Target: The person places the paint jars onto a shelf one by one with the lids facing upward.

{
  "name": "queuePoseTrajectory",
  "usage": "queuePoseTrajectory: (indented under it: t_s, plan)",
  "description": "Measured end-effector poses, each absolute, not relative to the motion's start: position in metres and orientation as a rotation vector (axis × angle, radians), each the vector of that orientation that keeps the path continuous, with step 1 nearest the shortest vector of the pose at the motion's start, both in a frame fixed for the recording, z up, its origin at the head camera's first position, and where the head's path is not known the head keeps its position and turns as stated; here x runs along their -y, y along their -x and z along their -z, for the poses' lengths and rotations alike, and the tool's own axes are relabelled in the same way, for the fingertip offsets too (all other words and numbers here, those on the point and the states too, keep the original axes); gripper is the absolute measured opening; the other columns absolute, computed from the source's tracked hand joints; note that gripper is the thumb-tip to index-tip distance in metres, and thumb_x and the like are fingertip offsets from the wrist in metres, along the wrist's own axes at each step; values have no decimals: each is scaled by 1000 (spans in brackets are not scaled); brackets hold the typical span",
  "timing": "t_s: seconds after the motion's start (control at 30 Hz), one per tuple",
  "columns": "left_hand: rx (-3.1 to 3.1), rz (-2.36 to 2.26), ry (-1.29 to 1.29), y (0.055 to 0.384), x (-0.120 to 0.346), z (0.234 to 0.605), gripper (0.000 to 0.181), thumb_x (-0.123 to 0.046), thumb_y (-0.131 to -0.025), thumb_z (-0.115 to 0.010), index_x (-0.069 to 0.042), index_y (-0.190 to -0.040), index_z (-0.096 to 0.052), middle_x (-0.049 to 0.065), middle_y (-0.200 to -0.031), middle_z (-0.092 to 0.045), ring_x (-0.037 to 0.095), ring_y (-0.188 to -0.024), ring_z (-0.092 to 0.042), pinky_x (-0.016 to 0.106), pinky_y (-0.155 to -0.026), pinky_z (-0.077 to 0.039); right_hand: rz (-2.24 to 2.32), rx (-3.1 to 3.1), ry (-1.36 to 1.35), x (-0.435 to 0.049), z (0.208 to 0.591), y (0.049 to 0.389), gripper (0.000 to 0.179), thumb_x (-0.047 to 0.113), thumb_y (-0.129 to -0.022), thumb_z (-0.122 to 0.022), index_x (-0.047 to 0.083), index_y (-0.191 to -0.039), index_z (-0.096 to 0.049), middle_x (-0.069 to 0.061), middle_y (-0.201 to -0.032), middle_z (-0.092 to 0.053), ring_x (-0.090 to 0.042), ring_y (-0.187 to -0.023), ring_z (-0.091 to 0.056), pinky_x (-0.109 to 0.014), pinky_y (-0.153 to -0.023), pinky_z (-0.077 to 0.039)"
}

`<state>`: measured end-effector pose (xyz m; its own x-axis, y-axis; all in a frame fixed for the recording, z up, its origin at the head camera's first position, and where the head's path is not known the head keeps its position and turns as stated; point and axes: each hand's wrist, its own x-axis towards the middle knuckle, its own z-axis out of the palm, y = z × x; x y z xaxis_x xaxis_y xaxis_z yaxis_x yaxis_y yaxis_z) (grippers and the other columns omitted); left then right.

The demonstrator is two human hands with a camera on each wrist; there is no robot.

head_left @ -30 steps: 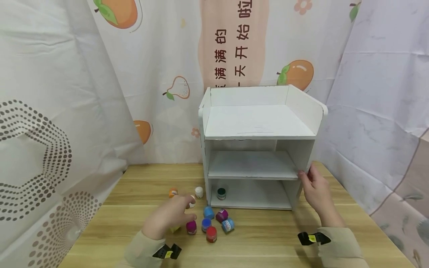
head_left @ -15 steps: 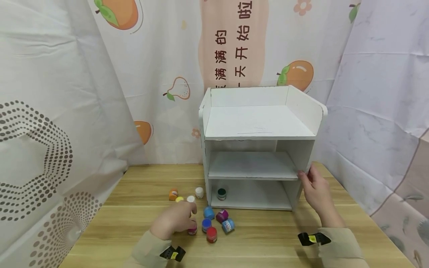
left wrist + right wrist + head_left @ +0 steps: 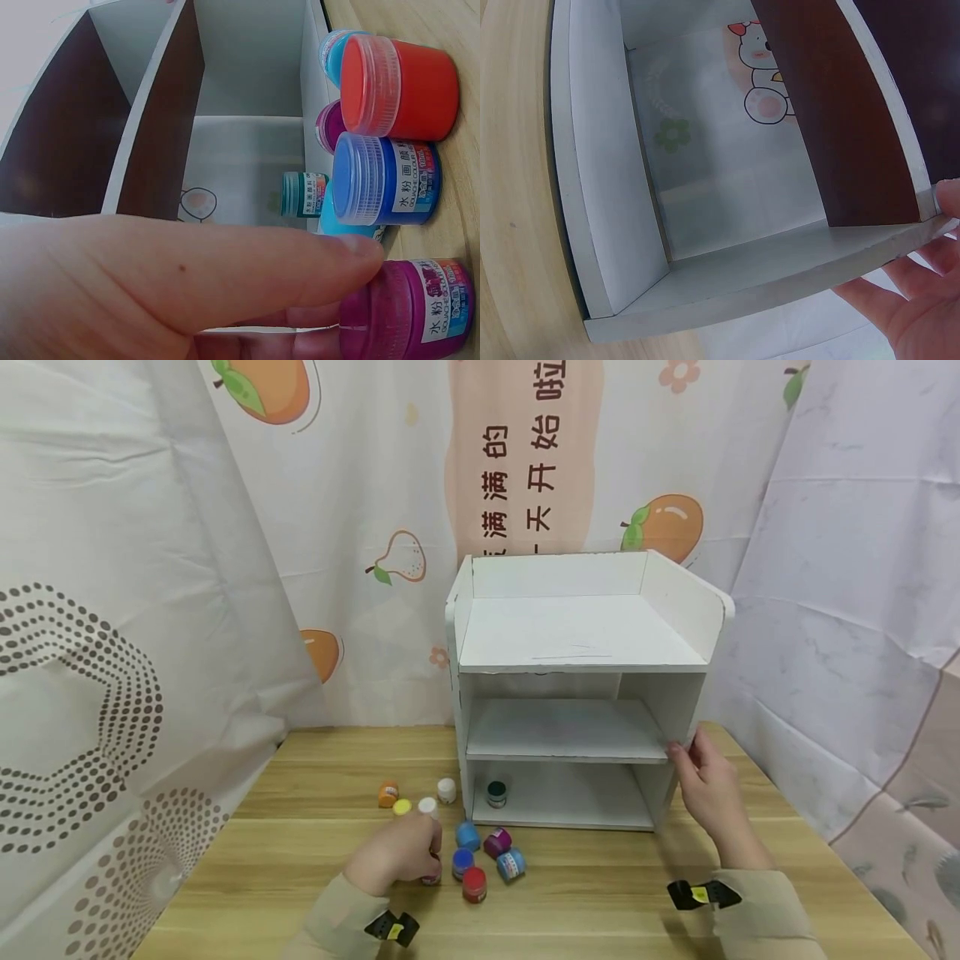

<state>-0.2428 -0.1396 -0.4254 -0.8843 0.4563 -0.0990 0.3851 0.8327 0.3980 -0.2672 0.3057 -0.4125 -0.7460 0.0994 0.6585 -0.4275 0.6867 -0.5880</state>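
Observation:
My left hand pinches a magenta gouache paint jar by its lid, thumb on one side and fingers on the other. The jar stands on the wooden table, mostly covered by the hand in the head view. Close to it are a dark blue jar and a red jar. With my right hand I grip the right side panel of a small white shelf, the thumb at its front edge and the fingers outside. A dark green jar sits at the left of the shelf's bottom level.
Before the shelf lie a light blue jar, a purple jar and a tilted blue jar. Left of it are two white jars, a yellow jar and an orange jar. A printed curtain hangs behind.
My left hand has come down and right onto the magenta jar, and its fingers have closed round the lid. The yellow jar has come into sight. The right hand stays on the shelf.

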Motion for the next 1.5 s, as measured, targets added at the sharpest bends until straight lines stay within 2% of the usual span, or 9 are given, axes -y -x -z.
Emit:
queuePoseTrajectory:
  t_s: [0.1,0.3,0.33,0.43,0.6,0.8,1.03,1.3,1.5]
  plan:
    - [-2820,-560,-666,242,140,426,23,-9,-73,-85,-14,-71,-63,-5,-68,-56,11,-62,-51,29,-57,-46,-994,2214,-252,-306,413,267,33,16,-105,-57,1,-134,-56,-25,-122,-66,-6,-112,-59,-1,-83,-36]
    - [-2810,-566,-682,242,140,425,19,-7,-74,-84,-13,-74,-66,-5,-71,-57,12,-64,-52,30,-59,-47,-996,2231,-245,-306,413,268,32,17,-106,-56,0,-133,-56,-26,-122,-66,-29,-114,-63,-1,-83,-35]
    - [-2808,-568,-688,242,140,425,18,-7,-74,-84,-12,-75,-67,-6,-71,-57,12,-65,-52,30,-60,-47,-998,2233,-244,-305,413,267,32,17,-106,-56,0,-133,-56,-27,-122,-66,-38,-113,-62,-1,-82,-35]
    - [-2797,-569,-699,242,139,424,15,-6,-76,-84,-11,-80,-71,-6,-74,-58,12,-67,-53,30,-62,-49,-1002,2231,-253,-306,413,268,33,16,-106,-56,0,-134,-55,-28,-123,-65,-45,-112,-61,0,-82,-35]
    - [-2787,-546,-697,242,139,424,16,-4,-78,-83,-10,-88,-74,-6,-79,-60,12,-69,-54,31,-66,-51,-994,2230,-256,-306,414,268,34,16,-106,-56,0,-135,-55,-29,-124,-64,-45,-112,-61,0,-82,-35]
    - [-2779,-548,-695,244,139,424,18,-3,-77,-82,-9,-92,-75,-5,-82,-62,12,-72,-54,32,-68,-52,-987,2230,-244,-306,413,267,33,17,-106,-56,0,-134,-56,-26,-122,-66,-36,-113,-62,-1,-83,-35]
    - [-2798,-575,-717,244,142,420,24,-4,-78,-81,-5,-101,-75,1,-93,-69,15,-82,-61,40,-76,-56,-993,2228,-246,-305,411,266,34,17,-106,-56,0,-136,-55,-28,-123,-65,-43,-112,-61,0,-82,-35]
    - [-2831,-565,-657,239,148,408,26,-8,-84,-81,-7,-108,-72,8,-107,-70,26,-98,-66,50,-84,-55,-990,2231,-260,-305,411,267,35,16,-106,-55,-1,-136,-54,-29,-123,-65,-45,-112,-61,0,-82,-34]
    - [-2857,-525,-657,233,147,403,30,-11,-85,-81,-10,-113,-72,6,-111,-68,20,-91,-65,47,-82,-56,-994,2225,-271,-306,411,267,35,15,-106,-55,-2,-136,-54,-30,-123,-64,-45,-112,-61,0,-82,-35]
